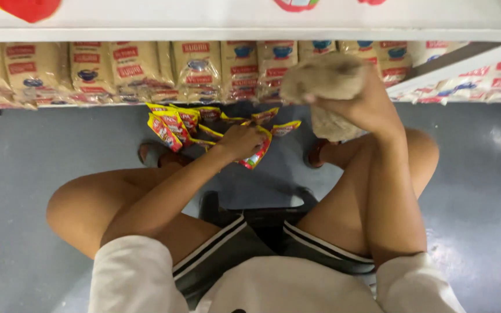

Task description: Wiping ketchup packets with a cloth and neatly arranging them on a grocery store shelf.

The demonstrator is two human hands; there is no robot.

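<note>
The person sits low on a dark stool (273,214) facing a bottom shelf (250,35) lined with pale tan paper-look bags (123,69), and the left hand (242,141) is curled shut around a small red-and-yellow foil sachet (257,153) whose long axis slants down and leftward from the fingers. More such sachets (175,123) lie strewn on the grey floor (30,174) just left of and beyond that hand, well nearer to it than to the other. The right hand (366,104), raised higher and closer to the shelf, grips a crumpled beige cloth (326,78) bunched in a closed fist.
</note>
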